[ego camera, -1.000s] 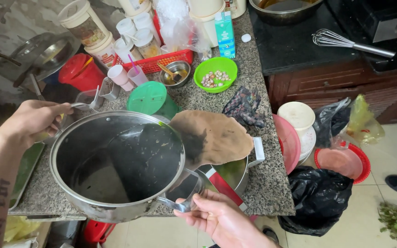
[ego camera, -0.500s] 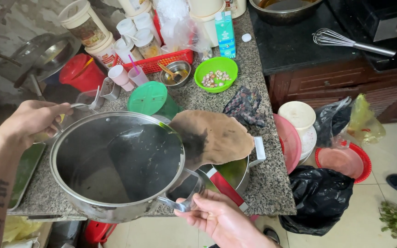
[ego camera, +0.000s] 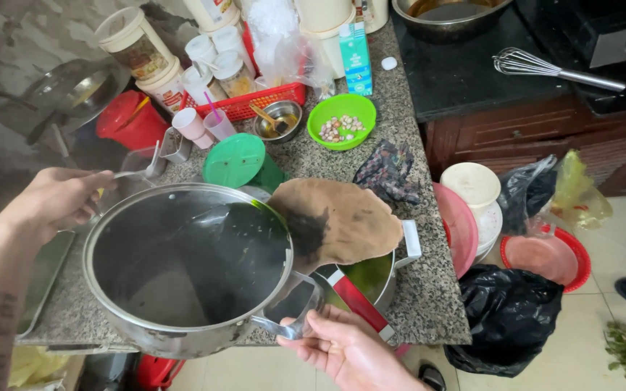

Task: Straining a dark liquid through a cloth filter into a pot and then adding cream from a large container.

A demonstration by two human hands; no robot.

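Observation:
A large steel pot [ego camera: 182, 268] is held over the granite counter [ego camera: 429, 289], tipped toward a smaller steel pot [ego camera: 371, 279] at its right. My left hand [ego camera: 56, 199] grips the big pot's far handle. My right hand [ego camera: 345, 347] holds its near handle at the front. A stained brown cloth [ego camera: 335, 221] is stretched over the smaller pot, and green liquid shows below it. The big pot's inside looks dark and wet with a few green specks.
Behind stand a green lid [ego camera: 235, 161], a green bowl of beans [ego camera: 340, 122], a red basket [ego camera: 255, 101] with jars and cups, and a small steel bowl [ego camera: 278, 119]. A whisk [ego camera: 545, 69] lies on the dark counter. Pink and red basins [ego camera: 545, 253] and a black bag [ego camera: 508, 318] sit right.
The big pot stays tipped against the cloth-covered pot, and both hands keep their grip. The view has barely shifted.

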